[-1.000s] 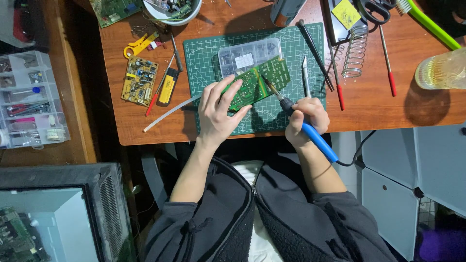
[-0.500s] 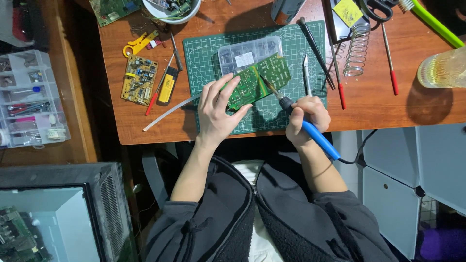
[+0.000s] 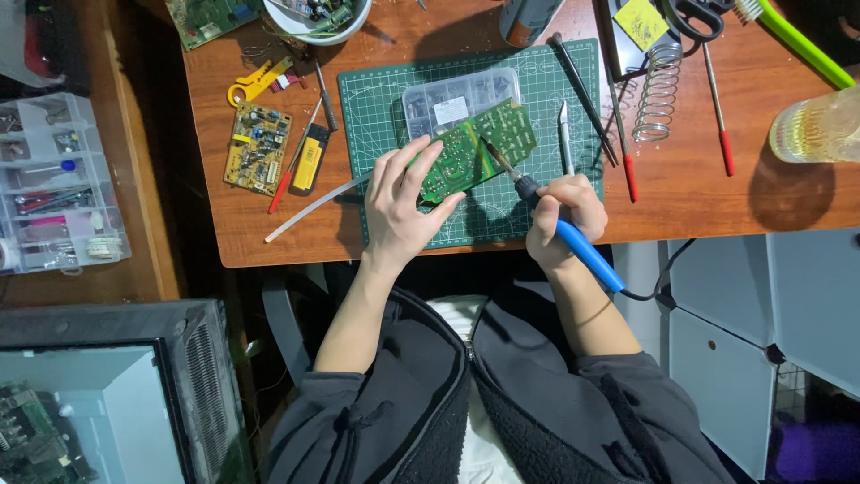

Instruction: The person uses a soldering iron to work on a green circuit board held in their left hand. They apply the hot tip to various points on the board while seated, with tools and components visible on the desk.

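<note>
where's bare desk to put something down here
Bare wood lies right of the red-handled tool, before the glass jar. A smaller patch sits below the yellow board, beside the white tube. The green mat and top edge are crowded.

The surface is reddish brown wood. A green cutting mat lies in its middle. Left of the mat lie a yellow circuit board, a yellow stripper tool and a white tube. Right of the mat lie a metal spring, a red-handled tool and a glass jar.
</note>
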